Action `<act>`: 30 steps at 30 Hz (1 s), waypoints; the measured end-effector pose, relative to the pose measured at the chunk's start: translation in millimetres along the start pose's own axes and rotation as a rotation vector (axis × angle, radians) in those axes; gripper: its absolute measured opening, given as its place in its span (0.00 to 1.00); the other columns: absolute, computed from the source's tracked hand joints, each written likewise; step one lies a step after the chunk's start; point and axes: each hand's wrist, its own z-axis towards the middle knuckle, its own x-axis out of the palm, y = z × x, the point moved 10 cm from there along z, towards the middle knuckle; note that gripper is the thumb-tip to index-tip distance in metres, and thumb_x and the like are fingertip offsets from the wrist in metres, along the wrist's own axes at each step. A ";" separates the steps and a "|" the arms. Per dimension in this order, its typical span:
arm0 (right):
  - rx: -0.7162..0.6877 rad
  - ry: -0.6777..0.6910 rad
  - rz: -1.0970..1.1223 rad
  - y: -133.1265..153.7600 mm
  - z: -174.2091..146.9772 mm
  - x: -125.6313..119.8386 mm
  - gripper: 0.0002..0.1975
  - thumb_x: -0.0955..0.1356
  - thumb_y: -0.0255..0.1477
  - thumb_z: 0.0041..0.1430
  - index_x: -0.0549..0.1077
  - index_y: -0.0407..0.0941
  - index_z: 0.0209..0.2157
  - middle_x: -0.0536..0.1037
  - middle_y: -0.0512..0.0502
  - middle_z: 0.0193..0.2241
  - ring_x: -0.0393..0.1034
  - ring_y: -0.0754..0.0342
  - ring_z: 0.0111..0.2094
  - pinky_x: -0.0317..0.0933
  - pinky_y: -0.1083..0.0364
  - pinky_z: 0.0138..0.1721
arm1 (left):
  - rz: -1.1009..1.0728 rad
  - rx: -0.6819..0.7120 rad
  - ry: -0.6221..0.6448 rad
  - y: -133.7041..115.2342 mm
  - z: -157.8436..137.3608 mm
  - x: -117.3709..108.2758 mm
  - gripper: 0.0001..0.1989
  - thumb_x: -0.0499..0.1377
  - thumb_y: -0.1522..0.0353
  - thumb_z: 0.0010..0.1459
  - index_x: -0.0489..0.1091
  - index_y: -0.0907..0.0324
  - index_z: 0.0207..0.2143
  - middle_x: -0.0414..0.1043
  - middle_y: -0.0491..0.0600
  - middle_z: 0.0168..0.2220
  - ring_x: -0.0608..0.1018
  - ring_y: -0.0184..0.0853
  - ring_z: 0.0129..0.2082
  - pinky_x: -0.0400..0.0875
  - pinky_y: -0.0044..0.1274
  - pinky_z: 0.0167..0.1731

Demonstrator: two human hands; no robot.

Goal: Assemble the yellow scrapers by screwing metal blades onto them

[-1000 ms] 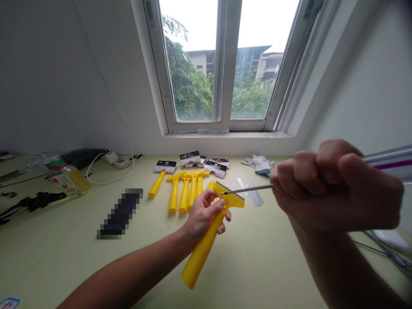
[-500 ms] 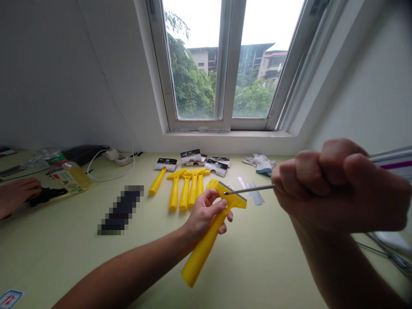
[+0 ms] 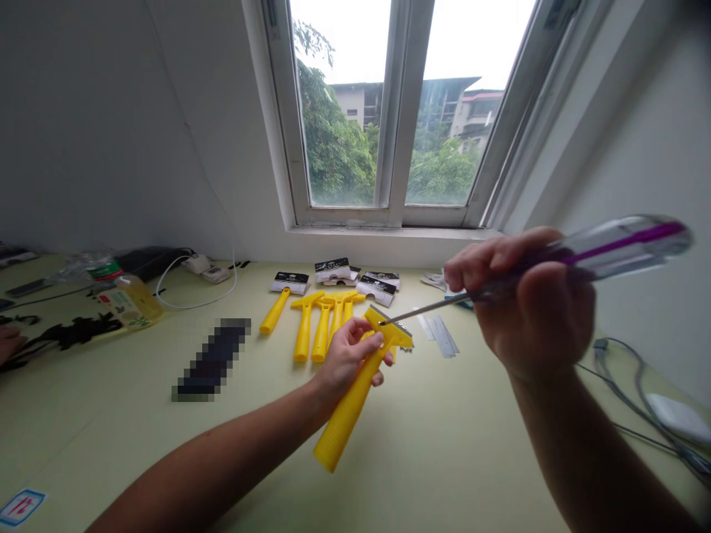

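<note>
My left hand is closed around the neck of a yellow scraper, its handle tilted down toward me. A metal blade edge shows along the scraper's head. My right hand grips a screwdriver with a clear handle and a purple stripe. The screwdriver's thin shaft reaches left, and its tip meets the scraper's head near a small hole or screw. Behind my left hand lie several more yellow scrapers. Flat metal blades rest to the right of the held scraper, with small screws partly hidden behind its head.
Black-and-white cardboard packages lie at the back, with a glove to their right. A drink bottle lies at the left near a white cable. Another person's hand shows at the left edge. Grey cables run along the right.
My right hand has moved left and turned, so the screwdriver's handle now shows. The tip stays at the scraper's head, which has shifted slightly left. The other person's hand has drawn back left.
</note>
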 end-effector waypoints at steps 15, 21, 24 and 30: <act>0.030 -0.399 -0.304 -60.6 7.8 -70.3 0.22 0.71 0.37 0.52 0.59 0.51 0.44 0.70 0.53 0.31 0.73 0.53 0.31 0.70 0.52 0.31 | 0.032 0.192 -0.242 -48.9 6.3 -31.4 0.17 0.66 0.67 0.46 0.59 0.60 0.34 0.64 0.45 0.32 0.77 0.35 0.26 0.64 0.17 0.11; -0.154 -0.281 -0.387 -17.2 4.3 -36.9 0.28 0.73 0.29 0.49 0.60 0.56 0.49 0.67 0.46 0.49 0.70 0.44 0.46 0.72 0.48 0.35 | 0.058 0.256 -0.267 -58.2 5.3 -37.4 0.16 0.65 0.66 0.47 0.60 0.59 0.34 0.64 0.46 0.33 0.77 0.35 0.27 0.65 0.18 0.12; -0.118 -0.084 -0.396 -0.2 9.4 -18.7 0.23 0.68 0.31 0.55 0.62 0.57 0.52 0.64 0.44 0.55 0.65 0.40 0.52 0.72 0.46 0.34 | 0.058 0.277 -0.258 -64.1 8.7 -42.2 0.17 0.66 0.66 0.46 0.60 0.59 0.33 0.64 0.45 0.33 0.77 0.33 0.26 0.65 0.18 0.11; -0.070 0.011 -0.705 22.6 16.7 -41.4 0.15 0.73 0.32 0.47 0.73 0.50 0.40 0.77 0.48 0.30 0.73 0.48 0.30 0.69 0.47 0.31 | 0.126 0.408 -0.216 -90.8 9.6 -44.7 0.16 0.65 0.66 0.48 0.60 0.58 0.34 0.66 0.46 0.37 0.76 0.31 0.25 0.66 0.18 0.12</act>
